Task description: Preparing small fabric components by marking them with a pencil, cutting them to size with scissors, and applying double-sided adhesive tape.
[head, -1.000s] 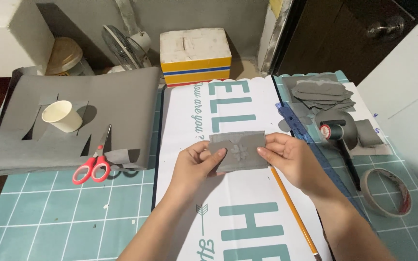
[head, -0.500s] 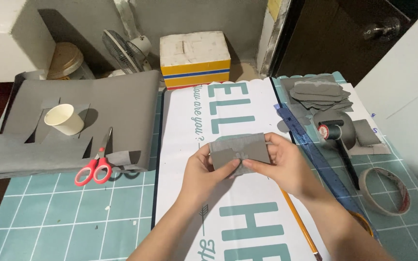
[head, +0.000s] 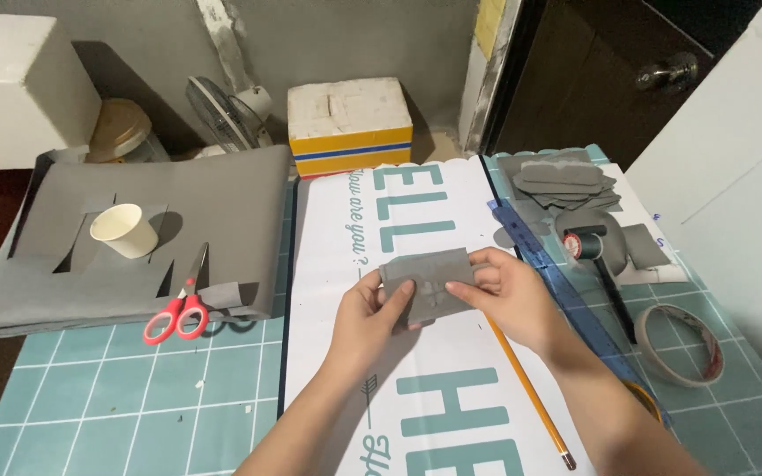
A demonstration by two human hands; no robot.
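Both hands hold one small grey paper piece (head: 429,280) above a white sheet with large teal letters (head: 346,220). My left hand (head: 368,313) grips its lower left corner, thumb on top. My right hand (head: 504,295) pinches its right edge. The piece looks creased, with part of it bent over. A yellow pencil (head: 531,397) lies on the white sheet just under my right wrist.
A large grey sheet (head: 222,194) with cut-outs lies at left, carrying a paper cup (head: 125,231) and red-handled scissors (head: 180,304). At right are a stack of grey cut pieces (head: 562,181), a blue ruler (head: 566,291), a black-handled tool (head: 597,251) and a tape roll (head: 683,344). A teal cutting mat (head: 134,397) covers the table.
The grey piece went from flat and spread between the hands to bent and held closer. Both hands drew together and shifted slightly toward the centre.
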